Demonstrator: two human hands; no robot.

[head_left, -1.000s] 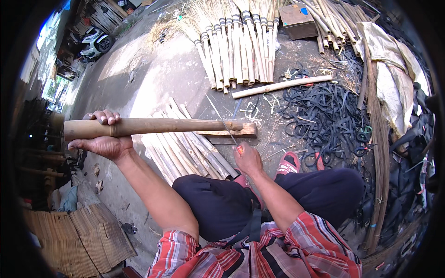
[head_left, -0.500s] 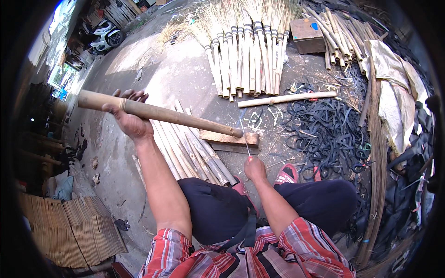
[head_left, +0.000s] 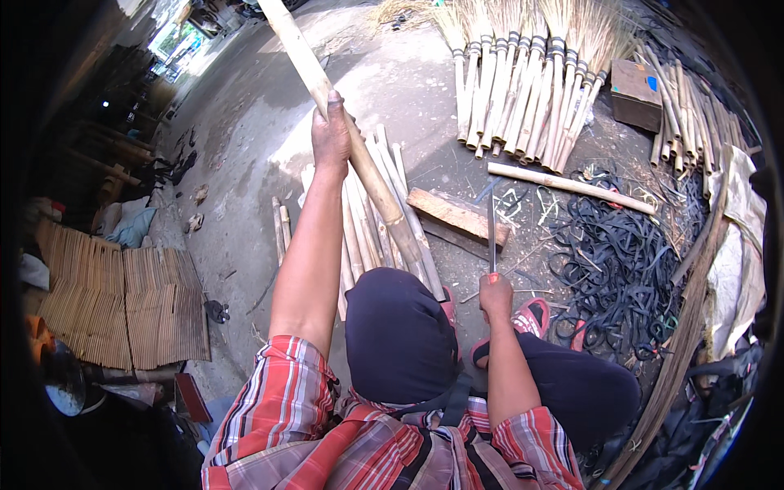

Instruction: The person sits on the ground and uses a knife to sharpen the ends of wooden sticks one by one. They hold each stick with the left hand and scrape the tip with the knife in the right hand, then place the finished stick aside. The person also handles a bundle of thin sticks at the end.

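Observation:
My left hand [head_left: 331, 139] is wrapped round a thick bamboo pole [head_left: 380, 192], held up at a steep slant. The pole's upper end runs out past the top of the picture; its lower end hangs over a bundle of bamboo sticks [head_left: 357, 237] beside my left knee. A long, thin-bladed knife [head_left: 492, 233] with a reddish handle is gripped in my right hand [head_left: 496, 298], blade pointing away from me. Its blade passes in front of the right end of a wooden block [head_left: 449, 214], and whether they touch I cannot tell.
Several finished-looking straw brooms [head_left: 523, 98] lie fanned out ahead. A lone bamboo stick [head_left: 563, 184] lies before them, next to tangled black strips [head_left: 612, 261]. At the right are a cardboard box [head_left: 636, 98], bamboo pieces [head_left: 694, 122] and a white sack [head_left: 727, 245]. Ribbed brown panels [head_left: 122, 302] lie left.
The bamboo pole has come off the wooden block and swung from a shallow slant to a steep one, its near end now closer to me. The view has turned left. Both hands keep their holds.

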